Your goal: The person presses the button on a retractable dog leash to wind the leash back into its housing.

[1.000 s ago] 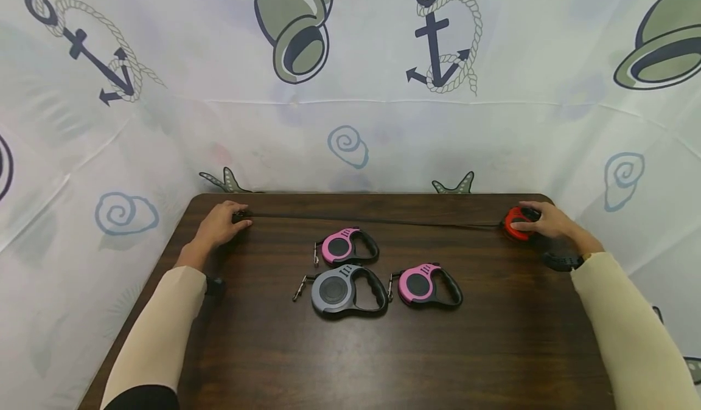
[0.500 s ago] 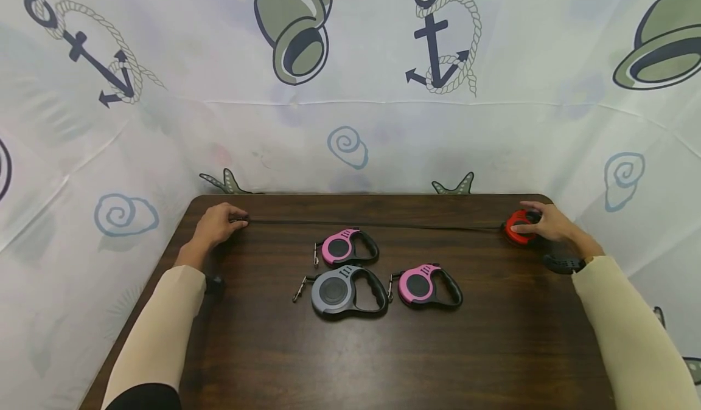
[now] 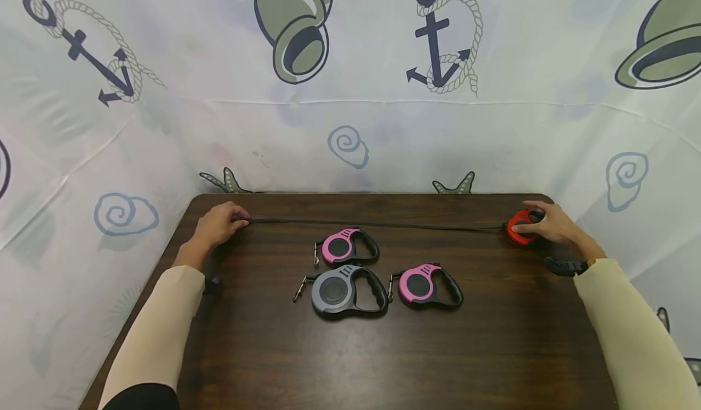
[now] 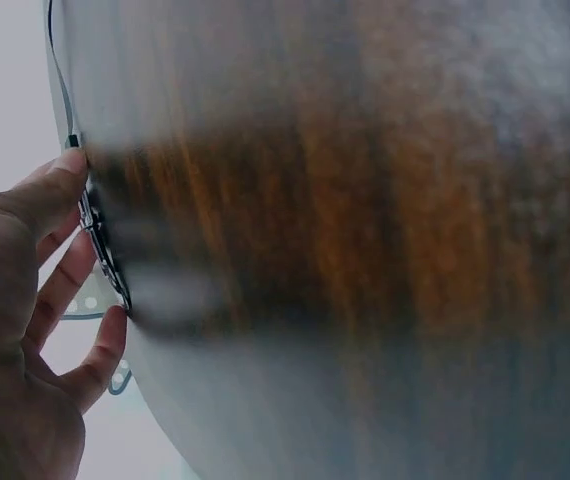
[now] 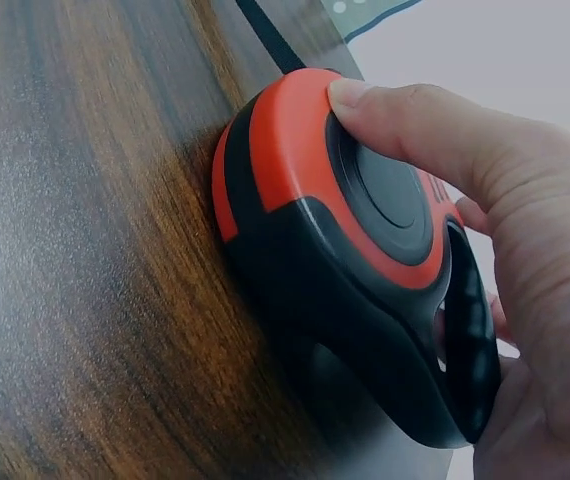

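Note:
Near the back right of the table, my right hand (image 3: 553, 222) grips a red and black retractable leash (image 5: 300, 150). Its thumb lies on the round casing, with the other fingers partly hidden behind. A thin black strap (image 3: 378, 223) runs from that leash across the back of the table to my left hand (image 3: 219, 221). There the thumb and fingers pinch the leash's metal clip (image 4: 103, 255), which the head view mostly hides. Between the hands lie a grey retractable leash (image 3: 333, 291), a pink one (image 3: 338, 247) behind it and another pink one (image 3: 418, 284) to its right.
The dark wooden table (image 3: 339, 367) ends at the back against a white patterned cloth (image 3: 378, 142). Small metal clips hang from the left ends of the pink and grey leashes. The grey leash lies close to both pink ones.
My left thumb and fingers have drawn together on the clip, which showed between them earlier. The strap has shifted slightly toward me at its left end. My right hand has hardly moved.

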Motion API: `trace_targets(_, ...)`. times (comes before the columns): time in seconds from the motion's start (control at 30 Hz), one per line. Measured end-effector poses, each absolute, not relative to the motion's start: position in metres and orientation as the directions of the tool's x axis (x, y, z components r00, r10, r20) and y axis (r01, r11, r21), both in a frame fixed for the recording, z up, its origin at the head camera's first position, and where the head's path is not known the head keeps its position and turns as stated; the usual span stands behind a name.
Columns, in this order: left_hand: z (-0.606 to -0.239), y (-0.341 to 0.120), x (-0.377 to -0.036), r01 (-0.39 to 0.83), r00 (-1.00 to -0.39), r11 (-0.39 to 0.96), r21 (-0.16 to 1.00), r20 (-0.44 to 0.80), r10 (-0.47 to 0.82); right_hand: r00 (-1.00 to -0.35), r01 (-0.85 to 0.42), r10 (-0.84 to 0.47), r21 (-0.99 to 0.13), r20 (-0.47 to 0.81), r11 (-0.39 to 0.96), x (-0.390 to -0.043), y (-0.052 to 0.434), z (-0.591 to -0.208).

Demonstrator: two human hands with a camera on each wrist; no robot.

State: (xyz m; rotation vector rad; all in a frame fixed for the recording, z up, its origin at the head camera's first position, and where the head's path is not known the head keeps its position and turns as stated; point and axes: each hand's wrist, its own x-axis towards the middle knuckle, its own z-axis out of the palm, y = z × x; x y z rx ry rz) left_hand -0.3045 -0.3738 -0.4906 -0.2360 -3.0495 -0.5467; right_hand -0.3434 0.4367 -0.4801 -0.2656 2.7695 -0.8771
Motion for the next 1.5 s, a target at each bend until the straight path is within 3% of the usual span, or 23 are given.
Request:
trace_targets(0.67, -0.488, -0.383, -0.296, 0.207, -0.978, 0.906, 0.368, 0.084, 0.189, -0.968, -0.172, -0.245, -0.555, -0.059, 0.814, -0.338, 0.438, -0.474)
trace_targets(1.1, -0.467, -0.383, -0.288, 0.311, -0.949, 0.884, 0.35, 0.169, 0.267, -0.987, -0.108, -0.155, -0.515, -0.048, 0.85, -0.337, 0.443, -0.467)
trace_targets(1.5, -0.451, -0.391, -0.282, 0.409, -0.903, 0.852, 0.327, 0.283, 0.325, -0.987, -0.143, -0.157, -0.511, 0.016, 0.848, -0.333, 0.441, -0.463)
